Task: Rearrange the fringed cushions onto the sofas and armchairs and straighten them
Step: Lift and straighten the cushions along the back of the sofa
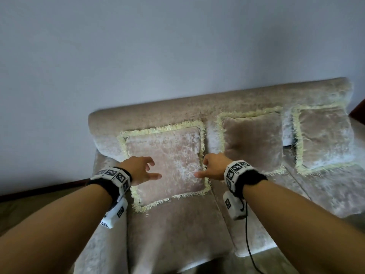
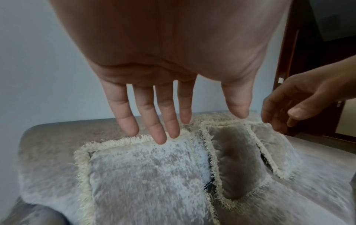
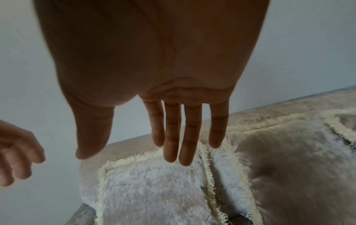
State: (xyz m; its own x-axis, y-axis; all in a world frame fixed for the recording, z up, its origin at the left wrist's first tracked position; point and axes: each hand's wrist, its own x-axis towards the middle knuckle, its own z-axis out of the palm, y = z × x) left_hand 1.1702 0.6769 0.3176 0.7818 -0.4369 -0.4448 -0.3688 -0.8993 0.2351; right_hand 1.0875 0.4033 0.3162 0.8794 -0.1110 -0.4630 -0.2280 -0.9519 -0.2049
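sofa point(image 1: 177, 230) in crushed beige velvet, rolled backrest, pushed against a plain pale grey-blue wall point(image 1: 138, 46). seat is split into separate pads, seam running front to back just right of the left cushion. dark wood skirting point(image 1: 39, 187) along the wall base on the left, dull brownish floor point(image 1: 23, 210) below it. dark wooden door frame point(image 2: 289, 45) past the sofa's right end in the left wrist view.

three fringed cushions leaning on the backrest, same velvet, cream fringe all round:
- left cushion point(image 1: 166, 165): upright-ish, slightly rotated, bottom edge on the seat
- middle cushion point(image 1: 252, 143): just beside it, darker nap, narrow strip of backrest showing between them
- right cushion point(image 1: 324, 137): near the sofa's right end, close to the middle one

left hand point(image 1: 141, 170): fingers spread and relaxed, holding nothing, hovering over the left cushion's left side; wrist view shows the fingertips point(image 2: 161, 137) above the top fringe, contact not clear. right hand point(image 1: 214, 168): fingers apart and straight, empty, over the left cushion's right edge, near the gap to the middle one. both wrists carry marker-tagged bands; a black cable point(image 1: 248, 244) hangs from the right one.
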